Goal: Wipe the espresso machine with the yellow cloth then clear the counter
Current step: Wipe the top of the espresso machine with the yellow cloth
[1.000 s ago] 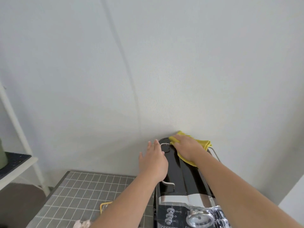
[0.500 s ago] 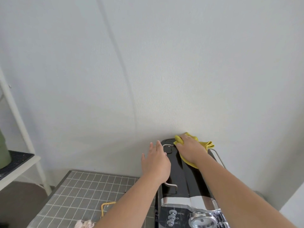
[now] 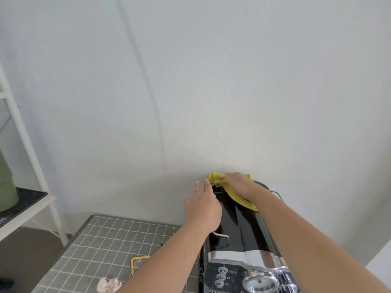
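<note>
At nine o'clock a white shelf (image 3: pixel 31 205) carries a green container (image 3: pixel 6 187) on a dark mat. The grey tiled counter (image 3: pixel 101 240) fills the seven o'clock part. On it, by the bottom edge, lies a crumpled paper (image 3: pixel 109 285). At one o'clock from the paper is a yellow frame (image 3: pixel 138 260), partly hidden by the left forearm.

The left hand (image 3: pixel 203 208) lies palm down over the left edge of the machine (image 3: pixel 239 227), fingers straight and holding nothing. The machine stands at five o'clock against the wall, with a glossy black top, chrome rails at both sides and a chrome front with buttons at the bottom edge.

The cloth (image 3: pixel 243 201) lies on the far end of the top, at twelve o'clock from its middle, bunched by the wall. The right hand (image 3: pixel 239 183) lies on it, fingers bent over the bunched part and gripping it.
</note>
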Demonstrator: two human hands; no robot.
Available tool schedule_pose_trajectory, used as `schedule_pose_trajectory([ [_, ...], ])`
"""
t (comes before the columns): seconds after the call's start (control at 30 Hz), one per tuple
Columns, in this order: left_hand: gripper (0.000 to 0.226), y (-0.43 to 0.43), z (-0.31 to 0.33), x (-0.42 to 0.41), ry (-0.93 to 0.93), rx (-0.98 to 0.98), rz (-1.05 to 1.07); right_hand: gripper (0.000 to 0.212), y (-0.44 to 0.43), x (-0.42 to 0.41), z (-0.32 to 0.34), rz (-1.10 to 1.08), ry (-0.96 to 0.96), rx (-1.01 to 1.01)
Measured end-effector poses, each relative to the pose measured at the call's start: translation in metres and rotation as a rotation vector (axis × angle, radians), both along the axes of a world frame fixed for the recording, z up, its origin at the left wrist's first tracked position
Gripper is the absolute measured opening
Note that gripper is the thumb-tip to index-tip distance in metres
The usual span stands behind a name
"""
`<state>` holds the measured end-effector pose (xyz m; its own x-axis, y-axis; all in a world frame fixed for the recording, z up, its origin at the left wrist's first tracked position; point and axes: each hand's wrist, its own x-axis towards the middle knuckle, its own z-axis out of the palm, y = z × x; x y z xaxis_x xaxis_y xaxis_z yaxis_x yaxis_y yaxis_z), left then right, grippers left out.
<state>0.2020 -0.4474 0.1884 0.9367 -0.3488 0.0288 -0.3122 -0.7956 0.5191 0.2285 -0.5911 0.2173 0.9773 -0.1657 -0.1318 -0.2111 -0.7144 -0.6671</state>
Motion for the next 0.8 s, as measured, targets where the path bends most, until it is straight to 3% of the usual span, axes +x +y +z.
schedule_pose_trajectory([
  [0.07,0.054,0.001,0.0,-0.001,0.003,-0.003,0.003,0.024,0.003,0.001,0.003,0.01,-0.023,-0.003],
  [0.3,0.053,0.001,0.001,0.0,0.007,0.004,0.0,0.035,-0.019,-0.022,-0.002,-0.14,-0.207,-0.302],
  [0.5,0.054,-0.001,-0.002,0.003,0.007,-0.004,-0.016,0.029,0.0,-0.012,0.002,-0.102,-0.118,-0.005],
  [0.6,0.054,-0.001,0.0,0.003,0.022,-0.028,-0.007,0.027,0.013,0.003,0.001,0.001,-0.007,-0.007],
  [0.7,0.054,0.0,0.0,0.0,0.031,-0.039,0.006,0.027,0.014,0.008,0.0,0.06,0.047,-0.097],
  [0.8,0.056,0.0,-0.002,0.002,0.029,-0.018,0.001,0.045,-0.006,-0.005,-0.007,0.015,-0.014,-0.358],
])
